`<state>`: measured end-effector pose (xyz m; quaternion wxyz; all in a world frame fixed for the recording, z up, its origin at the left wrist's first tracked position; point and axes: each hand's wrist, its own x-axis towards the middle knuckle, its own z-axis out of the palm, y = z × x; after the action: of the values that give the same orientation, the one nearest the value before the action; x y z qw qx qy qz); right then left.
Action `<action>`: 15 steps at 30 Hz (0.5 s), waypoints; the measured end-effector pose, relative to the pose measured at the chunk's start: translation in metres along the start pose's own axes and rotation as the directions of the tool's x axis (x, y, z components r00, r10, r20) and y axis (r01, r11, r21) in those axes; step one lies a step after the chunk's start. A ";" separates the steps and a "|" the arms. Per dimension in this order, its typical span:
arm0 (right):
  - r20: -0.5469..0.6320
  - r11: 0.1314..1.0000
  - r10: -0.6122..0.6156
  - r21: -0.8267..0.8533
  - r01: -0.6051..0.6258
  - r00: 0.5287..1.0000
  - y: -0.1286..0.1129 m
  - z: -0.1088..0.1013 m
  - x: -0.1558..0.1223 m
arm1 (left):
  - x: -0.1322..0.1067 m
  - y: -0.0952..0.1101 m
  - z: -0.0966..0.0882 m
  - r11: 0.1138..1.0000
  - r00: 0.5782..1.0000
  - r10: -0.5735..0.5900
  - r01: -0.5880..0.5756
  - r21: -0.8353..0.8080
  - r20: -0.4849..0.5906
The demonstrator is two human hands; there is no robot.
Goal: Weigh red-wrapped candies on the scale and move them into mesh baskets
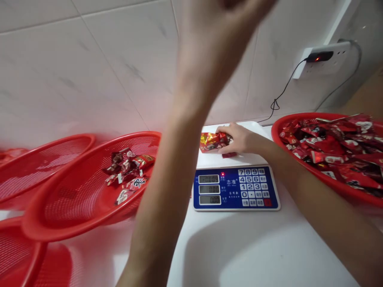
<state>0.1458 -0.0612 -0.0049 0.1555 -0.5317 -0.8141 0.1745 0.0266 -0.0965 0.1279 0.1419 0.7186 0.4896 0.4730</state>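
Observation:
My right hand (239, 139) is at the platform of a white digital scale (251, 159), its fingers closed around several small red wrapped packets (209, 141), one with gold on it. My left hand (217, 28) is raised high in front of the wall, close to the camera. It is blurred, and its fingers run out of the top of the view. Below my right hand, the scale's blue keypad panel (233, 199) faces me, with a red light and lit number displays. My left forearm hides part of the middle.
To the right, a red plastic basket (277, 129) is heaped with red packets. On the left, another red basket (74, 219) holds several packets, with more red baskets around it. A black plug (320, 57) and cable sit in the wall socket (336, 65). The white table (269, 255) bears everything.

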 end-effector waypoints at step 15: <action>-0.273 0.875 0.192 -0.387 -0.290 0.943 0.129 -0.056 -0.111 | -0.043 -0.146 0.039 0.942 0.828 0.022 -0.205 0.266 0.560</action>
<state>0.3179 -0.1089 -0.0205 0.1055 -0.6668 -0.7361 -0.0489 -0.0277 -0.0518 -0.0128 0.1313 0.8652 0.4529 0.1705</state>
